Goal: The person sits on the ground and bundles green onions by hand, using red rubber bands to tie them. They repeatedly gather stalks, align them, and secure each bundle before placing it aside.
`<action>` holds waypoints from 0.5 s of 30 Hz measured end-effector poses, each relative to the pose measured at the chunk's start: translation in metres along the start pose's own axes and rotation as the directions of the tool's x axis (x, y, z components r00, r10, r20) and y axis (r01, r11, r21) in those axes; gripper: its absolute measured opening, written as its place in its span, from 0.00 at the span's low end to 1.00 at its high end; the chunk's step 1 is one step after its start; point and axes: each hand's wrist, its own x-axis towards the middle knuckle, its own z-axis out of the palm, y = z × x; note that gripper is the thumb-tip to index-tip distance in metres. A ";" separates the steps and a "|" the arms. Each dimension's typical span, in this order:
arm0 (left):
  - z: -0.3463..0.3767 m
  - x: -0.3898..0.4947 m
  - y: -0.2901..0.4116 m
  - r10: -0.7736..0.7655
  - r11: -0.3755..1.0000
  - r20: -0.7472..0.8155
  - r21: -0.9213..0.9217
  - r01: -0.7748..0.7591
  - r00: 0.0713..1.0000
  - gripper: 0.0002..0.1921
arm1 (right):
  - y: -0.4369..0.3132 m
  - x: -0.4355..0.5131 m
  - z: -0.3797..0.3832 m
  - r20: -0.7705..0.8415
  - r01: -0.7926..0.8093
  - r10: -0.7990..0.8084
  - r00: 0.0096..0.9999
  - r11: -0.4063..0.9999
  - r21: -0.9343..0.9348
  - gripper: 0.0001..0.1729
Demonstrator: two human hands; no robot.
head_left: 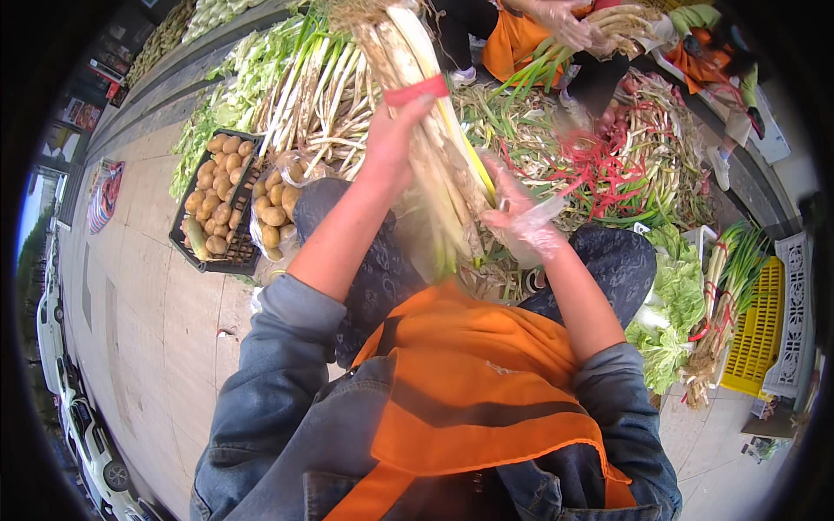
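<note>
A thick bundle of large green onions [423, 130] is held slanting before me, its roots at the top and its leafy end low and blurred. A red band [417, 90] wraps it near the root end. Just under that band, my left hand [391, 143] grips the stalks. My right hand [518, 211], in a clear plastic glove, holds the bundle's lower right side beside a yellow-green leaf [479, 170]. Some of its fingertips are hidden by the stalks.
Loose green onions [319, 98] lie ahead, beside a black crate of potatoes [215, 189] and a bag of potatoes [277, 205]. Red strips [599, 169] cover trimmings at right. Lettuce [671, 306] and a yellow crate [756, 332] stand nearer. A co-worker's gloved hands [573, 26] hold onions opposite.
</note>
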 end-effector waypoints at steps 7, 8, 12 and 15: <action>0.064 0.054 0.096 0.247 0.964 0.208 -0.150 -0.219 0.946 0.22 | -0.048 0.038 -0.016 0.107 0.177 -0.180 0.978 0.983 0.042 0.57; 0.070 0.062 0.101 0.203 0.963 0.243 -0.224 -0.149 0.949 0.19 | -0.051 0.042 -0.018 0.112 0.138 -0.145 0.983 0.988 0.071 0.57; 0.072 0.093 0.103 0.030 0.965 0.330 -0.257 0.059 0.943 0.14 | -0.058 0.046 -0.018 0.009 0.096 -0.096 0.995 0.995 0.013 0.48; 0.062 0.084 0.071 0.130 0.988 0.207 0.058 -0.144 0.970 0.28 | -0.062 0.044 -0.026 -0.059 0.028 -0.030 0.998 0.999 -0.026 0.45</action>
